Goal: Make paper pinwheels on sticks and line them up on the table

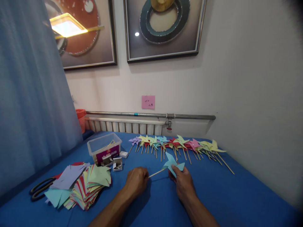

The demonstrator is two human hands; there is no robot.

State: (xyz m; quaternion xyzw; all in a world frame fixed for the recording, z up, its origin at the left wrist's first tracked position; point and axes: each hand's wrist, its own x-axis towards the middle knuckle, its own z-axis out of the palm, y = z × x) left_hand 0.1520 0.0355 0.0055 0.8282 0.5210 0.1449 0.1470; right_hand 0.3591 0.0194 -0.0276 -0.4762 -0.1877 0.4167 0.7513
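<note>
A light blue paper pinwheel (pixel 169 162) on a thin wooden stick (pixel 156 173) is held between my two hands above the blue tablecloth. My left hand (pixel 137 180) is closed around the lower end of the stick. With its thumb on the paper, my right hand (pixel 183 181) pinches the right side of the pinwheel; some of its fingers are hidden behind the blades. Beyond my hands lies a long row of pinwheels (pixel 181 141) in purple, yellow, green, blue, red and pink, their sticks pointing toward me.
Left of my hands lie a stack of cut coloured paper (pixel 91 186) and black-handled scissors (pixel 39 189). A clear plastic box (pixel 104 148) with sticks stands behind, beside a small open box of pins (pixel 117 164). A radiator (pixel 123 125) and a blue curtain (pixel 30 94) border the table.
</note>
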